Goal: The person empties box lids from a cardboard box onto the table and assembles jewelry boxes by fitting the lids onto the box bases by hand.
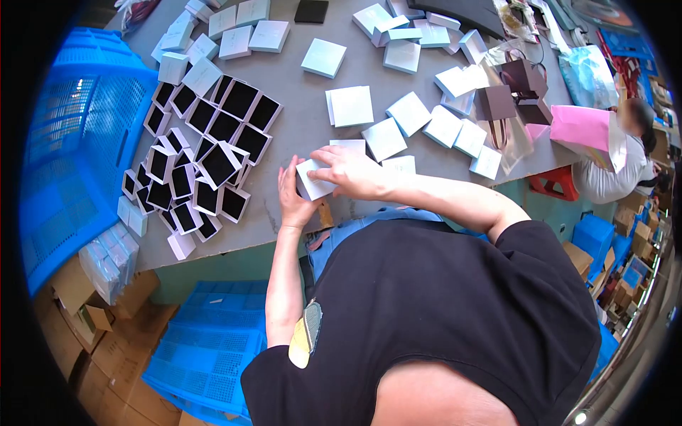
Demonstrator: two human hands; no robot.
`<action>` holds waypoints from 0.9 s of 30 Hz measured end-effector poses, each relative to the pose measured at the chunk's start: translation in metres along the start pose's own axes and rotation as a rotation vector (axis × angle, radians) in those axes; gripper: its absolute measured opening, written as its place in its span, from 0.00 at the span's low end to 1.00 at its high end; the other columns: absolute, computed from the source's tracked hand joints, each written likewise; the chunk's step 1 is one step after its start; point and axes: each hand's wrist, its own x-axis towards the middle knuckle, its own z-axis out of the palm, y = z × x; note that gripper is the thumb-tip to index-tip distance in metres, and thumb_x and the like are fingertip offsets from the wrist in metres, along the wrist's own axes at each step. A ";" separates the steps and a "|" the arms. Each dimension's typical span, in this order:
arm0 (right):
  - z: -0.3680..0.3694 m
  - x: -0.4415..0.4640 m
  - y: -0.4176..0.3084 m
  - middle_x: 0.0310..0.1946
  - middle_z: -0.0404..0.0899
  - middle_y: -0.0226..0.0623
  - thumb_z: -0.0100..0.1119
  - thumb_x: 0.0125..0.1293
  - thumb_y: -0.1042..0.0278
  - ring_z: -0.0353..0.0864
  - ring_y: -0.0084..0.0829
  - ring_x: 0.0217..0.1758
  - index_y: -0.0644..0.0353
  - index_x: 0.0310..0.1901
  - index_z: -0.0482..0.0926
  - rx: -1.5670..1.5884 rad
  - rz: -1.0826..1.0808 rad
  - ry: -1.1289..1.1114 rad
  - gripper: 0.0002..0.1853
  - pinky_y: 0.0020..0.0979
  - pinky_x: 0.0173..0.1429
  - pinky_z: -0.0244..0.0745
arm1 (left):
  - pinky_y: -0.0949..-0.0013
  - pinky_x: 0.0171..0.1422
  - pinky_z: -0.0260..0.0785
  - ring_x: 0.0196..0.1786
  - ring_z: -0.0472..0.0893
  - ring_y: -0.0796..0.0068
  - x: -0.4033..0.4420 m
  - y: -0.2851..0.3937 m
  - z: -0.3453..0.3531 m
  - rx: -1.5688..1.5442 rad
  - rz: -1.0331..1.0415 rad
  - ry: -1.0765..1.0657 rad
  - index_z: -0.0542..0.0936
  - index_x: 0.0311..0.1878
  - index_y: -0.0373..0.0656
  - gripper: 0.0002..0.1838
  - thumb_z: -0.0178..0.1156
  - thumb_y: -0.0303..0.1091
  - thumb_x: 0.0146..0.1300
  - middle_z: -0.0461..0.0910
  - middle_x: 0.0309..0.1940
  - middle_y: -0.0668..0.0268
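Note:
A small white box [311,186] sits between my two hands at the near edge of the table. My left hand [295,201] grips its left side, thumb and fingers around the edge. From the right, my right hand [349,172] has its fingers closed over the top of the same box, partly covering it. Left of my hands lies a heap of open box halves with black linings [224,126], some stacked and tilted. Closed-looking white boxes [352,106] lie just beyond and to the right of my right hand, one partly beneath it.
More white boxes [270,35] lie along the far side. Brown paper bags [495,103] and a pink bag [579,126] are at the right, near another person [611,174]. Blue crates stand left [92,135] and below the table [206,348].

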 end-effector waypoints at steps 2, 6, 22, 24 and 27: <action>0.004 -0.002 -0.003 0.65 0.68 0.47 0.75 0.44 0.69 0.67 0.47 0.69 0.52 0.57 0.79 -0.050 0.007 0.036 0.32 0.41 0.71 0.65 | 0.54 0.69 0.66 0.62 0.74 0.54 -0.001 0.001 -0.001 -0.033 -0.004 -0.013 0.60 0.72 0.45 0.58 0.82 0.37 0.34 0.75 0.61 0.60; 0.016 -0.007 0.000 0.62 0.70 0.47 0.74 0.43 0.71 0.67 0.47 0.69 0.54 0.55 0.80 -0.043 -0.043 0.147 0.32 0.44 0.71 0.64 | 0.54 0.70 0.64 0.62 0.74 0.54 0.001 -0.001 0.001 -0.095 -0.024 -0.030 0.58 0.73 0.45 0.59 0.80 0.35 0.34 0.74 0.61 0.59; -0.075 -0.068 0.085 0.55 0.75 0.47 0.73 0.50 0.62 0.73 0.48 0.60 0.55 0.43 0.82 -0.249 0.424 0.710 0.18 0.44 0.63 0.69 | 0.45 0.79 0.43 0.77 0.54 0.50 0.031 0.002 -0.121 0.565 -0.035 0.294 0.62 0.71 0.43 0.48 0.72 0.33 0.43 0.56 0.74 0.51; -0.084 -0.094 0.146 0.61 0.68 0.56 0.70 0.52 0.45 0.69 0.53 0.64 0.54 0.55 0.76 -0.695 0.845 0.561 0.32 0.52 0.67 0.63 | 0.47 0.80 0.42 0.78 0.50 0.50 0.033 -0.024 -0.137 0.551 -0.181 0.143 0.61 0.72 0.42 0.52 0.74 0.33 0.41 0.53 0.75 0.49; -0.098 -0.104 0.177 0.58 0.70 0.57 0.70 0.52 0.44 0.67 0.54 0.65 0.55 0.55 0.73 -0.502 1.039 0.269 0.33 0.55 0.67 0.60 | 0.50 0.80 0.43 0.77 0.52 0.50 0.041 -0.051 -0.148 0.571 -0.124 0.020 0.65 0.69 0.40 0.46 0.73 0.32 0.42 0.55 0.74 0.49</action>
